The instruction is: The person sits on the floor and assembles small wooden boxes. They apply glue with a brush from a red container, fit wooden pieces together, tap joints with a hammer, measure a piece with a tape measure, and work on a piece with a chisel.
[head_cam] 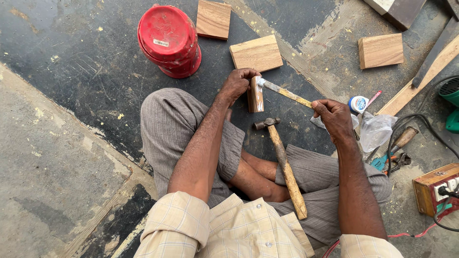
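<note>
I sit cross-legged on a dark floor. My left hand [236, 83] grips a short brown wooden cylinder [255, 98] that stands upright on the floor. In my right hand [333, 117] is a thin flat stick [286, 93], whose white-smeared tip rests on the top of the cylinder. A hammer with a wooden handle [283, 162] lies across my legs between my hands, head pointing away from me.
An upturned red bucket [168, 39] stands beyond my left knee. Three square wood blocks [256, 53] [213, 19] [381, 50] lie ahead. A small white glue pot [357, 103], clear plastic bag [375, 130], chisel [405, 137], pliers, cables and a wooden socket box [436, 188] sit at right.
</note>
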Motion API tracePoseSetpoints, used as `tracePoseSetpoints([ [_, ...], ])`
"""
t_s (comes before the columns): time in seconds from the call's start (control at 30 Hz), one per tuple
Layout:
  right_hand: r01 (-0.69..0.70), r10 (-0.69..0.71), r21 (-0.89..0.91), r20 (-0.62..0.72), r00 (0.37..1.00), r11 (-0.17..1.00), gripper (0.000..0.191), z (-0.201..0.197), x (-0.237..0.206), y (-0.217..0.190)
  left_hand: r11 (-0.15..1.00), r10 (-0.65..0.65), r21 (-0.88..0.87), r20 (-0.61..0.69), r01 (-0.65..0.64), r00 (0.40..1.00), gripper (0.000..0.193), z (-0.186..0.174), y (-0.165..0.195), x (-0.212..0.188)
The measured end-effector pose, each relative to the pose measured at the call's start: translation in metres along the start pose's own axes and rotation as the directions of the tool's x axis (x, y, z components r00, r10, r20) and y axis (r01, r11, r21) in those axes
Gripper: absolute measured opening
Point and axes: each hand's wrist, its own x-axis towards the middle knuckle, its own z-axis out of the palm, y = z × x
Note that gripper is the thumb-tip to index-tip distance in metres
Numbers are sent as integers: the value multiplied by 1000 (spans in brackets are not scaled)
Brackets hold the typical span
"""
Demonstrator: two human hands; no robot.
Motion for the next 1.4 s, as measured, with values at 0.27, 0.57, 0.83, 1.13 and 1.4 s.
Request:
tracePoseSetpoints([
  [0.27, 134, -133, 74, -23, 991, 988, 28, 0, -3, 1, 1000, 22, -15, -24, -22, 999, 20, 2, 0, 1],
  [0.57, 386, -373, -172, 102, 922, 906, 18, -4, 0, 1, 999, -30, -25, -14, 30, 999, 22, 1, -1, 3],
  [0.83, 371, -363, -95, 89, 928, 924, 18, -16, -1, 10, 1000, -25, -12, -21, 24, 999, 22, 2, 2, 0],
  [1.13, 557, -525, -254, 185, 831, 791, 21, -34, -16, 11, 999, 4, -44, -13, -4, 1000, 29, 2, -5, 4],
  [1.4, 115, -129, 313, 25, 991, 943, 26, -36, -39, 1, 921, 389, 231, -559, -314, 733, 37, -1, 11, -39],
])
